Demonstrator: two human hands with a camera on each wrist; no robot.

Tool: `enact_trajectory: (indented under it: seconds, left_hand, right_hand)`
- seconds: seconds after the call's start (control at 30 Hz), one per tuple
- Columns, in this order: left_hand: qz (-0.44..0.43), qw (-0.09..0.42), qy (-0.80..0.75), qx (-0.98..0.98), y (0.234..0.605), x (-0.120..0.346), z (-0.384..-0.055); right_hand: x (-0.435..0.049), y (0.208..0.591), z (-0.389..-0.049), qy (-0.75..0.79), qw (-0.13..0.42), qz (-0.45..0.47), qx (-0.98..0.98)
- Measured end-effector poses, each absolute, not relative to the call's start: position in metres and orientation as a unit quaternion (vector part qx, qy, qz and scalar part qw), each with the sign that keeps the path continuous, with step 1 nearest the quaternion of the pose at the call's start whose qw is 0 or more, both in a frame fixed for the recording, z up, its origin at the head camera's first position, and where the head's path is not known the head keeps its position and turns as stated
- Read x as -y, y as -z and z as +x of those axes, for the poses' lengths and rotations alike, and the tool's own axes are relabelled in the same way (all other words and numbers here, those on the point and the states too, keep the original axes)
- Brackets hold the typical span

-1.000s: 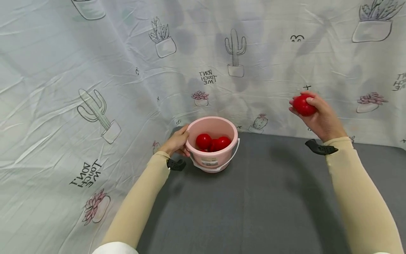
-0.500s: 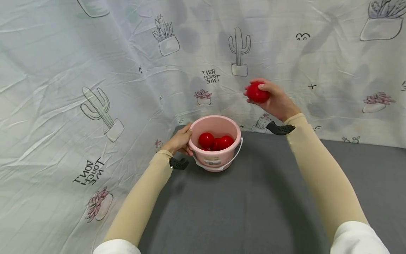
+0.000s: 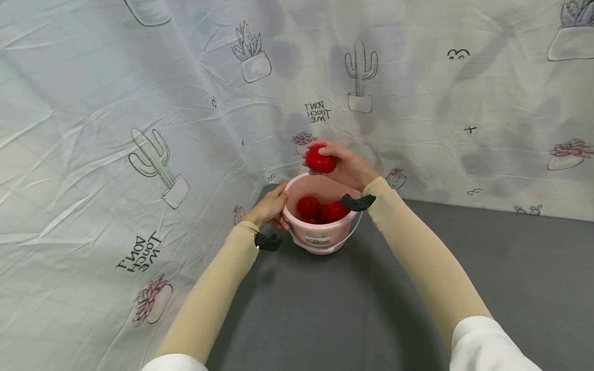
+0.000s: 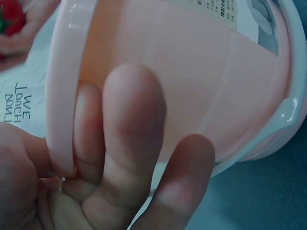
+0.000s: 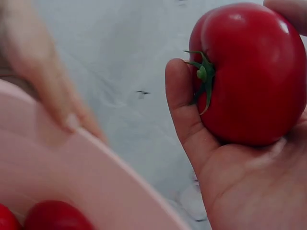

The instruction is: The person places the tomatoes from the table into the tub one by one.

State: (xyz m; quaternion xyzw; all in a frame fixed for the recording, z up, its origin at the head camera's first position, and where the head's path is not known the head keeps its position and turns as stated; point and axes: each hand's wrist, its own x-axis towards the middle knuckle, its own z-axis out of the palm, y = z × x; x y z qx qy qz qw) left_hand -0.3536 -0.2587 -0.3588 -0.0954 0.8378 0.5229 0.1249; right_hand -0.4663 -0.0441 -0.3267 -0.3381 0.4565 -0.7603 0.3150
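Note:
A pink bucket (image 3: 320, 229) with a white handle stands on the grey surface and holds several red tomatoes (image 3: 308, 207). My left hand (image 3: 269, 207) grips its left rim, thumb over the edge and fingers against the outer wall, as the left wrist view shows up close. Above the bucket's back rim, my right hand (image 3: 345, 167) holds another red tomato (image 3: 321, 159). In the right wrist view this tomato (image 5: 254, 76) has a green calyx and sits in the palm between fingers and thumb. Part of the bucket's right rim is hidden behind the right wrist.
A pale cloth (image 3: 417, 103) printed with cacti and potted succulents hangs behind and along the left, close to the bucket. The dark grey surface (image 3: 334, 309) extends to the front and right. Black straps (image 3: 358, 202) circle both wrists.
My right hand has carried the tomato leftward from the far right, then down to above the bucket. The left hand keeps its grip on the rim; the view has shifted slightly.

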Motion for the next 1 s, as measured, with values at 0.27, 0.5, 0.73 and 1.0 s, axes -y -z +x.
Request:
enact_trajectory:
  seconds: [0.27, 0.5, 0.73, 1.0]
  left_hand:
    - [-0.098, 0.140, -0.519, -0.838, 0.360, 0.251, -0.358]
    - [-0.090, 0.134, -0.521, -0.839, 0.362, 0.252, -0.358]
    - [-0.086, 0.124, -0.518, -0.842, 0.361, 0.256, -0.358]
    - [-0.096, 0.125, -0.517, -0.841, 0.362, 0.261, -0.360]
  right_hand:
    - [0.070, 0.346, -0.469, 0.729, 0.367, -0.342, -0.465]
    - [0.074, 0.353, -0.476, 0.704, 0.398, -0.340, -0.479]
    - [0.073, 0.357, -0.481, 0.662, 0.415, -0.343, -0.521]
    - [0.078, 0.363, -0.480, 0.616, 0.448, -0.330, -0.557]
